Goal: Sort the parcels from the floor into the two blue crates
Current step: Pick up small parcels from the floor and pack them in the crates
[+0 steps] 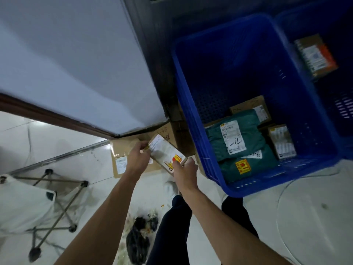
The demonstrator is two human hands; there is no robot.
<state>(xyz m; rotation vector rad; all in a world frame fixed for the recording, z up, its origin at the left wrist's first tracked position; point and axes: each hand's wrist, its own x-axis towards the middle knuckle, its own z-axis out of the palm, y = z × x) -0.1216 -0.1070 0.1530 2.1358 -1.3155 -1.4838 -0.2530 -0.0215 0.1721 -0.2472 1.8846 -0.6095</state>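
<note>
I hold a small cardboard parcel (165, 151) with a white label and a red-yellow sticker in both hands, above the floor and just left of the near blue crate (294, 104). My left hand (139, 155) grips its far left end. My right hand (185, 170) grips its near right end. Inside that crate lie two green bag parcels (234, 138) and some small cardboard boxes. A second blue crate (336, 60) at the far right holds a box with an orange stripe (316, 55).
A larger flat cardboard box (122, 155) lies on the floor under my hands, against a white wall panel (76, 60). A folding stool (57, 199) and white bag stand at left. Dark litter (139, 238) lies by my legs.
</note>
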